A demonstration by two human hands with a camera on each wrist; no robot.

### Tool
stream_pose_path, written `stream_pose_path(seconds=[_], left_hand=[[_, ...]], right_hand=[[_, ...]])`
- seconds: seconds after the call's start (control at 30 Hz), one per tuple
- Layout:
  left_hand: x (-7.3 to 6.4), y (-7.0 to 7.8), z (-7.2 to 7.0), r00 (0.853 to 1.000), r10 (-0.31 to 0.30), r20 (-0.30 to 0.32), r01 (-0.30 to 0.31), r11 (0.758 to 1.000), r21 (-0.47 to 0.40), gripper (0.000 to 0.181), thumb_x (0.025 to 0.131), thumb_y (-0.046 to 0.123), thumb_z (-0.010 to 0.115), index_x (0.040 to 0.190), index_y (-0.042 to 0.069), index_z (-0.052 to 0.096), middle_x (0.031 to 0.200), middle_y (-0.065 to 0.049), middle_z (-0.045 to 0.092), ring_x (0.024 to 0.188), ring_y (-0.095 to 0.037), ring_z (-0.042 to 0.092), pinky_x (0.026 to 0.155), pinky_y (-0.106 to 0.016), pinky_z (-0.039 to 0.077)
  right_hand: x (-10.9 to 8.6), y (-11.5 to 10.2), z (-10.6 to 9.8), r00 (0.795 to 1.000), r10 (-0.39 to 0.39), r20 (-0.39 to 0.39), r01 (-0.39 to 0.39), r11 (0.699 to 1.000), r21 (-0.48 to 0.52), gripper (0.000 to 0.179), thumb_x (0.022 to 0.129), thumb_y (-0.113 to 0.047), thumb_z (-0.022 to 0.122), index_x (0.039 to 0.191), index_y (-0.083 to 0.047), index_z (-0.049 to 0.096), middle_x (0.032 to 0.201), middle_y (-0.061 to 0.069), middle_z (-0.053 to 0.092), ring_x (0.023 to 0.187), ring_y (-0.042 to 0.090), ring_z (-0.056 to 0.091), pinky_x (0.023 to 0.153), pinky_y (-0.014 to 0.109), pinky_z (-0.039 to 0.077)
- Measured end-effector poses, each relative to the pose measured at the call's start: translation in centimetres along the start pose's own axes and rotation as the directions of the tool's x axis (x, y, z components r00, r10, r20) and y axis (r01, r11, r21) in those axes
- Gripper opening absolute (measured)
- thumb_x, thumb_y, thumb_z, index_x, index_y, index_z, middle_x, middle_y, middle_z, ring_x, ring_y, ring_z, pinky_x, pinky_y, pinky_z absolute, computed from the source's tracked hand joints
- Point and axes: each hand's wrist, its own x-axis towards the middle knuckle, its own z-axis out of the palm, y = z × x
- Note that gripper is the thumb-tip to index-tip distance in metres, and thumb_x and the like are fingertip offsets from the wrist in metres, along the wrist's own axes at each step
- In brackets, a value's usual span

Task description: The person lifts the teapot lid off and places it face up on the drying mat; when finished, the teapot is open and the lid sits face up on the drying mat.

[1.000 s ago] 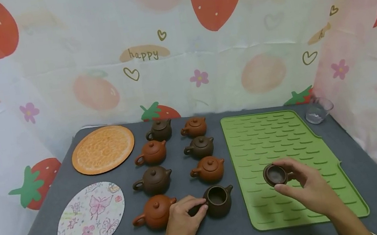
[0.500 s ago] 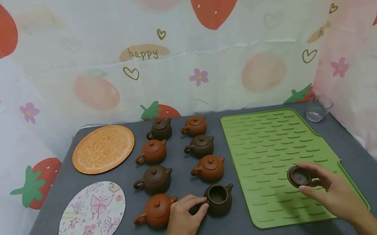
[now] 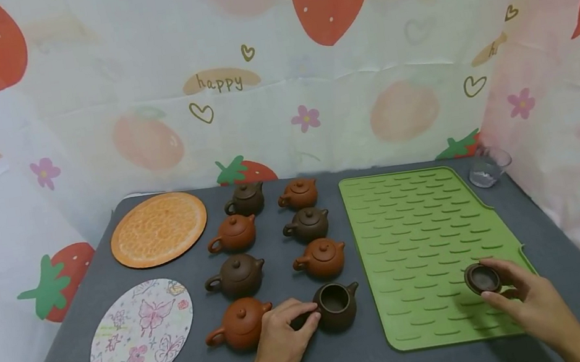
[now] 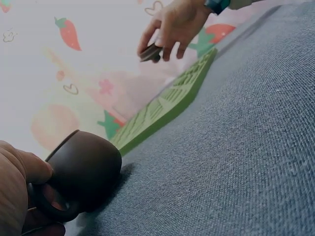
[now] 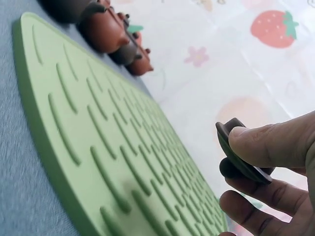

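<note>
My left hand grips the handle of a dark brown teapot that stands lidless on the cloth, mouth upward and spout to the right. In the left wrist view, the thumb presses near the teapot's rim beside the looped handle. My right hand pinches the small round dark lid by its edge, over the right part of the green ridged mat. The lid's hollow side faces up; in the right wrist view its knob points down toward the mat.
Two columns of lidded teapots, orange-brown and dark brown, fill the middle, including an orange-brown teapot beside my left hand. At left lie an orange round mat and a butterfly-patterned mat. A glass pitcher stands at back right.
My right hand has carried the lid rightward across the green mat and slightly toward me, slowing lately. The left hand and its teapot have stayed in place.
</note>
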Motion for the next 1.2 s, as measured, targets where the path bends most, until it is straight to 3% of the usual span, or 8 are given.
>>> stream_pose_path(seconds=[0.43,0.8,1.2], left_hand=[[0.0,-0.2,0.1,1.0,0.01,-0.009,-0.01,1.0,0.009,0.015,0.082,0.002,0.077,0.096,0.009,0.076,0.083,0.009,0.066,0.073,-0.005,0.061,0.067,-0.024,0.051],[-0.1,-0.3,0.1,1.0,0.011,-0.012,-0.011,1.0,0.009,0.015,0.082,0.004,0.077,0.095,0.009,0.076,0.084,0.009,0.066,0.073,-0.005,0.061,0.068,-0.024,0.051],[-0.1,-0.2,0.1,1.0,0.0,-0.011,0.0,1.0,0.001,0.016,0.082,0.004,0.077,0.096,0.01,0.076,0.084,0.01,0.066,0.073,-0.005,0.061,0.067,-0.025,0.052]], right_hand=[[-0.5,2.2,-0.3,0.988,0.137,0.069,-0.136,0.991,-0.022,0.056,0.088,-0.01,0.072,0.137,0.002,0.048,0.118,0.022,0.059,0.093,-0.009,0.053,0.07,0.026,0.053],[-0.8,3.3,-0.4,0.961,0.229,0.151,-0.227,0.973,-0.036,0.058,0.088,-0.007,0.071,0.138,0.005,0.044,0.116,0.025,0.058,0.086,0.009,0.062,0.067,0.03,0.053],[-0.7,3.2,-0.8,0.94,0.274,0.202,-0.259,0.961,-0.098,0.06,0.087,0.003,0.067,0.14,0.007,0.041,0.12,0.031,0.052,0.091,0.031,0.062,0.065,0.031,0.052]])
